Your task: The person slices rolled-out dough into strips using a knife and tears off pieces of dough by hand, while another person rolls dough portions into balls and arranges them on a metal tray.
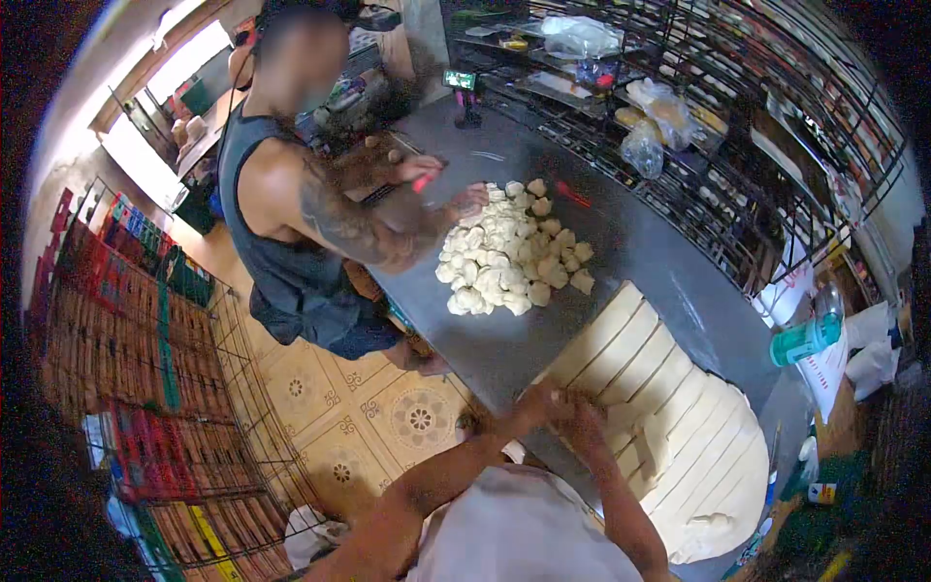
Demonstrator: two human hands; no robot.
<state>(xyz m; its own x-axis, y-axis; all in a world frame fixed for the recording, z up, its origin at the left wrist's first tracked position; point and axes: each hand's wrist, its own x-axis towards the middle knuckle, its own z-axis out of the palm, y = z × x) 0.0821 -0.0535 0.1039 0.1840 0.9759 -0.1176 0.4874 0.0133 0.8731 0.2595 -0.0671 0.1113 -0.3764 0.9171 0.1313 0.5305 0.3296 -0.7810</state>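
Observation:
A broad flat sheet of pale dough, cut crosswise into long strips, lies on the grey worktable. My left hand and my right hand are close together at the sheet's near left edge. Both are smeared, so their fingers and anything between them cannot be made out. Farther up the table is a heap of small dough pieces. Another person's hand touches the far left side of that heap, and their other hand is by something red.
The co-worker stands at the table's left side. Wire racks with plastic bags run along the far side. A turquoise container sits at the right. Stacked trays fill the left, beside the tiled floor. A phone stands at the back.

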